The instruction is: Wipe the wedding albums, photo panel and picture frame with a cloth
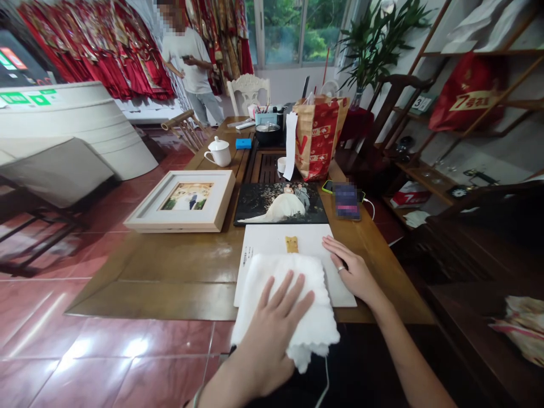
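My left hand (280, 317) lies flat with fingers spread on a white scalloped-edge cloth (293, 266). Beneath the cloth is a white panel (340, 286) with small print along its left side and a yellowish patch (292, 244) near its top. The cloth covers much of the panel and hangs over the near table edge. My right hand (351, 269), a ring on one finger, rests on the panel's right edge with fingers stretched out. Just beyond the panel lies a dark wedding photo print (283, 204). To its left is a thick pale picture frame (182, 201) holding a smaller photo.
A wooden table (170, 266) bears a lidded white mug (218, 152), a blue box (243, 144), a red-and-brown paper bag (318, 139) and a phone (347, 204) at the right edge. A person (191, 65) stands beyond the table. Shelves (425, 175) line the right side.
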A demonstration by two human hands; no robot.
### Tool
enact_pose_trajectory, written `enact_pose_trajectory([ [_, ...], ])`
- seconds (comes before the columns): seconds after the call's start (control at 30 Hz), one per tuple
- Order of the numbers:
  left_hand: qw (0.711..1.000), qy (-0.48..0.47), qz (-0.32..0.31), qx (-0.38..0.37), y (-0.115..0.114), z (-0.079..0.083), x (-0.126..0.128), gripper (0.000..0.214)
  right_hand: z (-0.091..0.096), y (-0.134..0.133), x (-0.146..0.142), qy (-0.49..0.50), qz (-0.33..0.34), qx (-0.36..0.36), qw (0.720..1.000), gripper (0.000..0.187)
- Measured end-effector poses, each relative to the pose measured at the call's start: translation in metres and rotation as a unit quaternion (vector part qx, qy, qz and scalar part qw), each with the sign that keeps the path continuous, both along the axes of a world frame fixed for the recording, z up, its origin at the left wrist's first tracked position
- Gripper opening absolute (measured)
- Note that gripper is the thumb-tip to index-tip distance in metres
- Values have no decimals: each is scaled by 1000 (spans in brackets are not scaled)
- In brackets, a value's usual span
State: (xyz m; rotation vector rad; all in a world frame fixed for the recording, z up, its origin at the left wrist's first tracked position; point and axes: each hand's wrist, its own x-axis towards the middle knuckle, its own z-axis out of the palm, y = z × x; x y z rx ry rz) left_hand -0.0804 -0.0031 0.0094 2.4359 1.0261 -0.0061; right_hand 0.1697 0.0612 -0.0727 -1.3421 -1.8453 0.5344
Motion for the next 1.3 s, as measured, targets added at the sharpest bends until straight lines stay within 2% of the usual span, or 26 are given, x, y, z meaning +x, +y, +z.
enact_pose_trajectory([
  [0.07, 1000, -6, 2, -4, -3, -1, -2, 95, 0, 0, 0, 0, -2, -1, 1000, 36],
  [0.13, 1000, -14, 10, 7, 6, -5, -4, 91, 1, 0, 0, -4, -5, -4, 1000, 36],
  [0.4, 993, -6, 52, 103, 88, -16, -6, 69, 2, 1, 0, -1, -5, -7, 1000, 37],
  [0.5, 983, 22, 103, 152, 103, -17, -5, 71, 3, 1, 0, -2, -10, -9, 1000, 36],
  [0.63, 981, 57, 109, 153, 92, -15, -5, 74, 3, 1, 0, -8, -8, -7, 1000, 37],
  [0.9, 995, 28, 42, 88, 9, -15, -24, 90, 2, -1, 0, -17, -12, -10, 1000, 37],
  [1.0, 996, 10, 24, 84, -3, -16, -32, 85, 1, 0, 0, -19, -14, -8, 1000, 37],
  [1.1, 995, 4, 28, 95, 12, -18, -33, 78, 2, -1, 0, -21, -16, -10, 1000, 37],
  [1.3, 985, 38, 92, 139, 83, -20, -28, 72, 3, -1, 0, -26, -7, -4, 1000, 37],
])
